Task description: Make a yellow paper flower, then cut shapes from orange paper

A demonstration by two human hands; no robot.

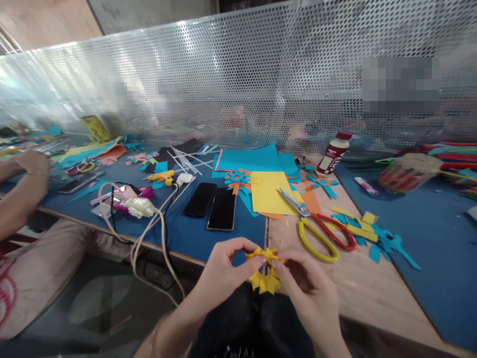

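Note:
A yellow paper flower ring point(265, 282) with pointed petals and a hole in the middle is held above my lap, just off the table's front edge. My left hand point(231, 266) pinches its upper left part between thumb and fingers. On the upper right, my right hand point(311, 286) pinches it too, the thumb close to the left thumb. Scissors point(309, 219) with one red and one yellow handle lie on the bare wood beyond my right hand. Behind the flower ring, a yellow paper sheet point(272, 193) rests over blue and orange paper.
Two phones point(221, 210) lie left of the paper. Cables point(164, 233) hang over the front edge beside a yellow glue gun point(161, 175). Paper scraps point(389, 241), a bottle point(333, 154) and a glue stick point(365, 185) are at right. Another person's arm point(26, 184) rests at left.

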